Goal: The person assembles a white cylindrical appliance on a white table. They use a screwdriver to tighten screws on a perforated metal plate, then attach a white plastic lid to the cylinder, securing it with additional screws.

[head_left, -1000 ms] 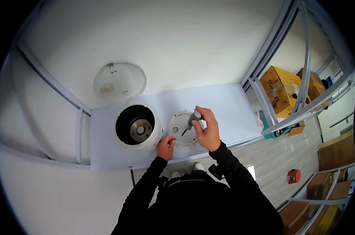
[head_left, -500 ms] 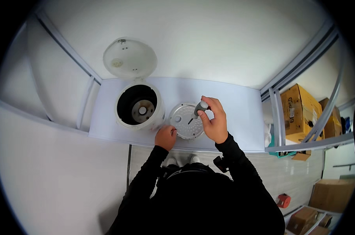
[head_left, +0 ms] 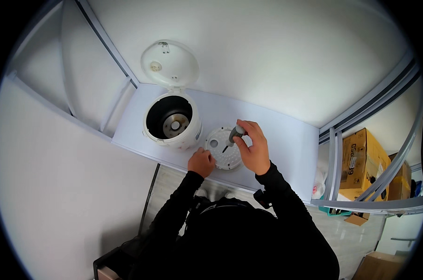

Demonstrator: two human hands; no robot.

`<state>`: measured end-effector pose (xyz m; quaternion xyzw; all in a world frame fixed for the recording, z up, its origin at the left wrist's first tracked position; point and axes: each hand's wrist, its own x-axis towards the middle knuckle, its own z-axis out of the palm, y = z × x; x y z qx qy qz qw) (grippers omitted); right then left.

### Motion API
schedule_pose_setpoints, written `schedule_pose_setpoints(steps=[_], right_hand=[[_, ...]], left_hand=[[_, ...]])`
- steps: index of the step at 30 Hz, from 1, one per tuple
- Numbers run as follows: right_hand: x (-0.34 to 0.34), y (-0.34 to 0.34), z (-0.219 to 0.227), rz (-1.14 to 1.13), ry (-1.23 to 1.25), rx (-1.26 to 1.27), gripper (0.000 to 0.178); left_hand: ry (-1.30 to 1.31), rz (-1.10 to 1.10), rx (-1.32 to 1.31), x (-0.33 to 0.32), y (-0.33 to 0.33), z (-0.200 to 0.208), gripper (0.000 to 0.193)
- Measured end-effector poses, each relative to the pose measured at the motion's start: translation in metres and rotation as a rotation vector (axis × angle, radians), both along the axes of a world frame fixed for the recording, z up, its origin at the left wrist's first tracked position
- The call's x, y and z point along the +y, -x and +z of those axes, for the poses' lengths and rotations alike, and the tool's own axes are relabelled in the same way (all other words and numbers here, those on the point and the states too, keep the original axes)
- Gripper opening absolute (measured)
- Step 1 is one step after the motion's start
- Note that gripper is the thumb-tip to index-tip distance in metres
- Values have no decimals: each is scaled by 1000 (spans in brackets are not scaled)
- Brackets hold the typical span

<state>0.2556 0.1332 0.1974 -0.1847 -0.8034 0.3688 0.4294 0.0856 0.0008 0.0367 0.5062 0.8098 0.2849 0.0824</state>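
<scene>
Round swung the view, dropping the yellow box [head_left: 361, 161] lower at the right, while the right hand [head_left: 255, 150] stayed clamped round the grey handle of the screwdriver [head_left: 236, 133]! Its shaft slanted down over the dimpled disc [head_left: 229, 159], which lay flat on the white table [head_left: 281, 144]; tip contact, impossible to call. The left hand [head_left: 201, 162] curled at the disc's near-left rim, its grip unreadable. Just left stood the white cooker [head_left: 193, 132], lid [head_left: 174, 63] raised.

Print — large dark characters [head_left: 350, 160], running sideways | On — yellow carton [head_left: 368, 161], far right
</scene>
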Motion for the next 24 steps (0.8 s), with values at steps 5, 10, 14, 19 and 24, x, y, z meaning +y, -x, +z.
schedule_pose_setpoints(steps=[5,10,14,19,24], right_hand=[[5,-11,0,16,-9,-15,49],[12,-18,-1,24,-35,-7,49],[14,-22,-3,30,-36,-20,49],[16,-23,-3,52,-39,-5,49],[19,-21,-4,58,-40,-1,49]], left_hand=[[44,16,28,6,-7,-5,16],[107,56,87,12,-13,-4,17],[105,97,106,15,-16,-2,16],[126,141,116,15,-19,-2,15],[143,153,103,13,-22,11,14]])
